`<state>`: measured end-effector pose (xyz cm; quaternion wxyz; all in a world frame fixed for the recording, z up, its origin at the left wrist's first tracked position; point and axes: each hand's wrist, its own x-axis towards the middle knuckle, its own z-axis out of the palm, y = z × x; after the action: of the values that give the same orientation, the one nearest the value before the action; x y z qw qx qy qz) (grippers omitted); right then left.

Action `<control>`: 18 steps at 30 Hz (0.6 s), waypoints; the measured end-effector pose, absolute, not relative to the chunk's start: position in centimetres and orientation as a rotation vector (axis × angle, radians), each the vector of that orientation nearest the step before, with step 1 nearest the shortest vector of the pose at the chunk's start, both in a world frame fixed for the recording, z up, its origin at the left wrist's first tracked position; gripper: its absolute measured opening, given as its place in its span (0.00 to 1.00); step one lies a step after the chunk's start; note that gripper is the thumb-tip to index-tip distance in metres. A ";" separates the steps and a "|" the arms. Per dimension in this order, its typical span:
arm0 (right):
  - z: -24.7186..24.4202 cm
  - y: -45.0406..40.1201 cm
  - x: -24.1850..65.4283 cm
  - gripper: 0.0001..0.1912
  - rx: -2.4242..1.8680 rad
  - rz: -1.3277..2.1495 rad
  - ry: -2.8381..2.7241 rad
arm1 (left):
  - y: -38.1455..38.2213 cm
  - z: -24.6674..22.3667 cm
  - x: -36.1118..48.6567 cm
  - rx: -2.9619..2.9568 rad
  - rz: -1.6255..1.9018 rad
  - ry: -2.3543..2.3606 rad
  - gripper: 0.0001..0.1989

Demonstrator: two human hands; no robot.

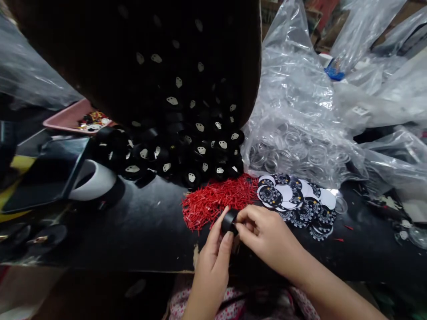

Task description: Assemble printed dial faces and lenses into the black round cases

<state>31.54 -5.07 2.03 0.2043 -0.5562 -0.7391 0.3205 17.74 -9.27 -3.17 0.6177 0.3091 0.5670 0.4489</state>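
Observation:
My left hand (212, 255) holds a small black round case (229, 221) between thumb and fingers, tilted to one side. Close against the case's right side, my right hand (263, 227) has its thumb and fingertips pinched together. Whatever those fingertips hold, if anything, is hidden. Just beyond both hands lies a heap of thin red plastic pointers (218, 199). Right of that heap are scattered round dial discs (308, 209), some showing black printed faces and others white backs.
A large dark container (230, 58) lies tipped, with many black cases (200, 151) spilling out. A clear plastic bag of transparent rings (290, 149) stands at right. To the left are a white ring-shaped object (100, 182), a dark propped panel (46, 171) and a pink tray (66, 116) of small parts.

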 end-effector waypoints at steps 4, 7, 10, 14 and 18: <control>2.0 -1.3 35.5 0.06 -1.575 0.768 -1.970 | -8.6 -3.5 17.5 0.523 1.072 1.172 0.22; 1.3 2.6 38.4 0.13 -1.976 0.143 -1.893 | -8.4 -3.5 17.9 0.418 1.084 1.073 0.21; 1.0 5.0 39.9 0.09 -2.068 -0.005 -1.976 | -8.4 -3.0 18.2 0.378 1.043 1.101 0.19; 1.3 4.0 39.7 0.06 -2.026 0.042 -1.940 | -8.2 -2.6 18.3 0.342 1.065 1.102 0.17; 1.6 -0.1 37.1 0.06 -1.753 0.299 -1.912 | -8.1 -2.4 18.4 0.299 1.081 0.999 0.17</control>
<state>37.05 -0.09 1.58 0.2621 -0.6477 -0.7068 0.1107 18.38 -8.08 -2.39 0.7310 0.1356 0.4539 0.4911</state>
